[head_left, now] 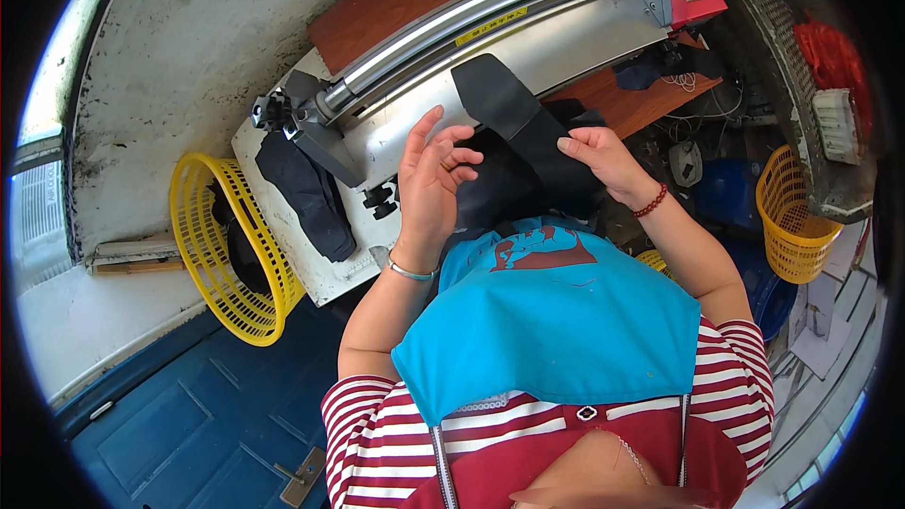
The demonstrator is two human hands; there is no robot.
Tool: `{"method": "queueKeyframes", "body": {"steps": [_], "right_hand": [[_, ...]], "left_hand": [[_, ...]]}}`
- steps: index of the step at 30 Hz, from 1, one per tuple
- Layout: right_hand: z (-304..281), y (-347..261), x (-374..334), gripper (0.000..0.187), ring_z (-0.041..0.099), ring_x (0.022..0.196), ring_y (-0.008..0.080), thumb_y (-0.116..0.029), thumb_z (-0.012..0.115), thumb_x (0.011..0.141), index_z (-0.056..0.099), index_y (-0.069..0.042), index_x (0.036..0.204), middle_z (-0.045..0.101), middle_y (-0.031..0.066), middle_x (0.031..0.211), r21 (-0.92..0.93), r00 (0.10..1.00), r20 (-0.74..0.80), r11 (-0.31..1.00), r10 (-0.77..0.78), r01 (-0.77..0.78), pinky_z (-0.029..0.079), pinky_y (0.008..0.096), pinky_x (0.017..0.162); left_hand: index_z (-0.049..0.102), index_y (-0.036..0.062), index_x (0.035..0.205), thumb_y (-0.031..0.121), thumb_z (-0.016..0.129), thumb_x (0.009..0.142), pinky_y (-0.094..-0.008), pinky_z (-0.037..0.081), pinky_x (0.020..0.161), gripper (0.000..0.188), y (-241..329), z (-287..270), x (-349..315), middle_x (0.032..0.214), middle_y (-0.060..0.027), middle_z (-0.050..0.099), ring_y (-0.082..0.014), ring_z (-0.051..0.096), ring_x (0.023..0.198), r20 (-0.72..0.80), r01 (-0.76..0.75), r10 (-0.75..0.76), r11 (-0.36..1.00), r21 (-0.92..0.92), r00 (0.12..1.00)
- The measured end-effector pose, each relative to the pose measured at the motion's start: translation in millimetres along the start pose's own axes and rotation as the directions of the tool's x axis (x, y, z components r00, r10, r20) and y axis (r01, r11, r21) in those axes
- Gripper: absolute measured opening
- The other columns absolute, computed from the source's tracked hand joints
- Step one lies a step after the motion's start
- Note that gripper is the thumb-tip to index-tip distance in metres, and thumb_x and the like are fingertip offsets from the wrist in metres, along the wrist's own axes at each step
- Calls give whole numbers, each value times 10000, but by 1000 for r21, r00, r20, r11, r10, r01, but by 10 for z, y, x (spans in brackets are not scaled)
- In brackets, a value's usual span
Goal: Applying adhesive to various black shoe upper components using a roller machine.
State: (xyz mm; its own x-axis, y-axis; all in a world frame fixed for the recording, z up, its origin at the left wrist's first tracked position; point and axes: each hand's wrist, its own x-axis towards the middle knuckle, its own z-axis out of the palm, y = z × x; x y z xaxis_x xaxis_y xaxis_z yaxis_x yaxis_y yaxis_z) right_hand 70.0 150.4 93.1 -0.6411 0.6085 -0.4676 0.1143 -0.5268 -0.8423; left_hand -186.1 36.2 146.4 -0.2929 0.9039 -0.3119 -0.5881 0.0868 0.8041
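My right hand (608, 165) pinches the edge of a flat, dark sheet piece (497, 96) that looks like leather or fabric. The piece's far end reaches over the metal plate of a roller machine (462, 28). My left hand (434, 174) is raised beside the piece with its fingers apart and nothing in them. More black material (485, 184) lies below the piece, close to my lap, its shape partly hidden. To the left, a stack of black pieces (306, 196) rests on the white table (335, 273).
A yellow basket (279, 302) with dark material inside stands at the left. Another yellow basket (797, 259) is on the right, near blue containers (726, 196). Black pieces and a white cord (686, 83) lie on the brown board at the right. A blue door (179, 415) is at lower left.
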Motion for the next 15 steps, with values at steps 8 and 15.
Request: {"method": "queueKeyframes", "body": {"steps": [8,15], "right_hand": [[161,-137,47,201,632,819,22,-195,629,1037,714,-16,1000,719,-23,932,-20,998,65,1000,2,-1,517,211,746],[280,-182,319,214,569,791,1,-195,636,1035,724,-17,954,688,-56,877,-93,993,117,996,21,-10,475,202,718]], "left_hand": [[668,31,1236,130,604,969,-420,458,1021,291,534,-124,727,1174,-127,695,-342,613,1177,545,-565,659,-215,797,518],[671,86,1290,432,383,1072,-549,392,1098,500,657,-19,1574,1333,-132,673,-396,503,1382,491,-332,273,-469,819,827]]}}
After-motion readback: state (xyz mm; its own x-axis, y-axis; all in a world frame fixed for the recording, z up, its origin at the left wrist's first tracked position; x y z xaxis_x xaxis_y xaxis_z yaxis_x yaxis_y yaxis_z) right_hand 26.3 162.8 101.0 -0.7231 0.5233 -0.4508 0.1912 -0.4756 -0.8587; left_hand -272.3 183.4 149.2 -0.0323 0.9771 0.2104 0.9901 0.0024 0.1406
